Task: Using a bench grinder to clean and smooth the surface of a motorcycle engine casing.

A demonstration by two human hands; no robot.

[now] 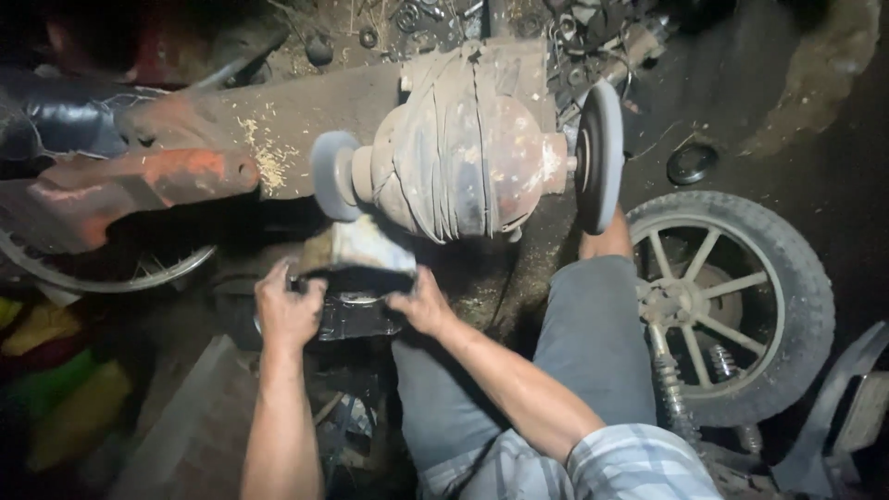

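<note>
A dull grey, wedge-shaped piece of metal [356, 248] sits between the person's two hands, tilted up so that its top edge lies just under the left-hand grinding wheel [333, 176], a round grey stone disc; whether metal and stone are touching cannot be told from here. The left hand [289, 310] is closed around the piece's left lower edge, fingers curled over it. The right hand [421, 301] grips the right lower edge the same way, thumb side toward the piece. Below the piece, between the hands, there is something dark and shiny, too dim to make out.

The wheel belongs to a rusty, reddish-brown bench grinder [463, 157] with a bulging motor body wrapped in dark strips. A second grey stone wheel [600, 156] sits on its right end. The grinder stands on a dusty flat slab [296, 116] sprinkled with pale sawdust-like flecks. To the left of it lies a worn orange-red metal arm [139, 181].

The person's knee in grey trousers [597, 324] rises just right of the hands, and a plaid sleeve [639, 463] shows at the bottom. Further right, on the dark floor, a black rubber tyre on a spoked alloy wheel [727, 306] lies close to the leg. A thin spoked rim [111, 273] shows at far left.
</note>
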